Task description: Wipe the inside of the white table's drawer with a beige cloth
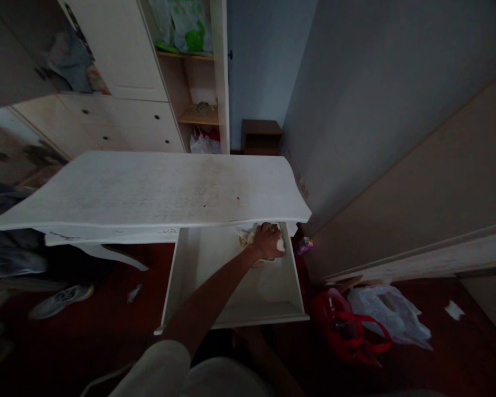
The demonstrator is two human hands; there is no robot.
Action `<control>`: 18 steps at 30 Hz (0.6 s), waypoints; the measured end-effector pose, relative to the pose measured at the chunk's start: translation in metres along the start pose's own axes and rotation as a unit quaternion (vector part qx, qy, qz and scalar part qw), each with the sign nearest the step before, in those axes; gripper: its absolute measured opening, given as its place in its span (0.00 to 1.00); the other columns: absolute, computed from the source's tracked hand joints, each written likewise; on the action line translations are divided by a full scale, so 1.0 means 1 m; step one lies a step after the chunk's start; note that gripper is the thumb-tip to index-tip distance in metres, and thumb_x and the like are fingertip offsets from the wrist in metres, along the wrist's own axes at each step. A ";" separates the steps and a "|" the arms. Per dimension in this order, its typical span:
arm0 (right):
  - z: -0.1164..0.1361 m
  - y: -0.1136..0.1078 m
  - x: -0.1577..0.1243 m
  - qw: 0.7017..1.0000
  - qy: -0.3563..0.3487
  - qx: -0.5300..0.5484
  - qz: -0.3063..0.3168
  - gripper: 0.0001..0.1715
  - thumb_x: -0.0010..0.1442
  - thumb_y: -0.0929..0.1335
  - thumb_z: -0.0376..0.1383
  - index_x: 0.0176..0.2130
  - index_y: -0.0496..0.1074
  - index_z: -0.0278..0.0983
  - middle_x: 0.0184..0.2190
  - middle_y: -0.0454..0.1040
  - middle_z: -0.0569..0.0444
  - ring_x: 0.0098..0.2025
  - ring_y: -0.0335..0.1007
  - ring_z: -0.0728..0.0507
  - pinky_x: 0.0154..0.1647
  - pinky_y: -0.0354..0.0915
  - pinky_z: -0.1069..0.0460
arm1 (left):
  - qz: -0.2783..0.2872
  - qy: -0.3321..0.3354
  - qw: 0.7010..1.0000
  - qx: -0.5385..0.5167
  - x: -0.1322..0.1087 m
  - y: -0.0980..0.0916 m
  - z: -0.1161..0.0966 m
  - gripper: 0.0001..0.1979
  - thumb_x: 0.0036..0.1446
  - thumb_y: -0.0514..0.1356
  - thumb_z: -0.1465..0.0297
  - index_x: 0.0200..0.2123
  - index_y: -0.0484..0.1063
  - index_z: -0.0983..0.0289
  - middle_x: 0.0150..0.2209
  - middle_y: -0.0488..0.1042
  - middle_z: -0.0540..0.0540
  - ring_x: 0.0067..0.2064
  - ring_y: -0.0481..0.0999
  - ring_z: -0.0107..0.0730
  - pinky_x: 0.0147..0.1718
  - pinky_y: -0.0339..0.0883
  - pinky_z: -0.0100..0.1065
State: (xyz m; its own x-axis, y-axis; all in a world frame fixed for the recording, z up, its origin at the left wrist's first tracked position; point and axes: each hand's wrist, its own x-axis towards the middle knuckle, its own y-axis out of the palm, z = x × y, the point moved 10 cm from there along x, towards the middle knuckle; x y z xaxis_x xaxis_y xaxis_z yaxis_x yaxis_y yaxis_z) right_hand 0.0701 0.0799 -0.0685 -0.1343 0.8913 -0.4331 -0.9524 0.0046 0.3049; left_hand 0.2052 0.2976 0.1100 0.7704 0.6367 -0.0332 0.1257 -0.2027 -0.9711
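My left arm reaches across into the pulled-out white drawer (pixel 206 264). At its back right part, my left hand (pixel 268 242) is closed over a crumpled whitish cloth (pixel 248 236), pressing it against the drawer bottom. The cloth shows on both sides of the fingers. Below the drawer's front edge, in deep shadow, is what looks like my right hand (pixel 244 335); its fingers are too dark to make out. The drawer belongs to a white table (pixel 149 187) with a smudged, stained top.
Beyond the table stands a white wardrobe (pixel 119 55) with open shelves, beside a small brown cabinet (pixel 262 129). A red bag (pixel 339 325) and a white plastic bag (pixel 391 314) lie on the floor at right. Someone's shoe (pixel 62 300) shows at left.
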 end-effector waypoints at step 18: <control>0.020 0.005 -0.004 0.998 -0.043 0.050 -0.016 0.26 0.50 0.70 0.57 0.28 0.75 0.37 0.18 0.68 0.57 0.21 0.60 0.48 0.26 0.57 0.52 | 0.060 0.116 0.991 -0.007 -0.061 0.027 -0.044 0.27 0.42 0.65 0.53 0.45 0.72 0.61 0.53 0.72 0.61 0.59 0.62 0.54 0.54 0.59 0.51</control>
State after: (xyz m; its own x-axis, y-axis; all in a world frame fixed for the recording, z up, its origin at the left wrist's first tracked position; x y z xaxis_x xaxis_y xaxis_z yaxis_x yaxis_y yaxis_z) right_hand 0.0716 0.0859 -0.0484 -0.0763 0.9258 -0.3703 -0.9233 0.0746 0.3768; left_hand 0.1889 0.2206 0.0961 0.9036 0.4188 -0.0907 0.0323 -0.2777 -0.9601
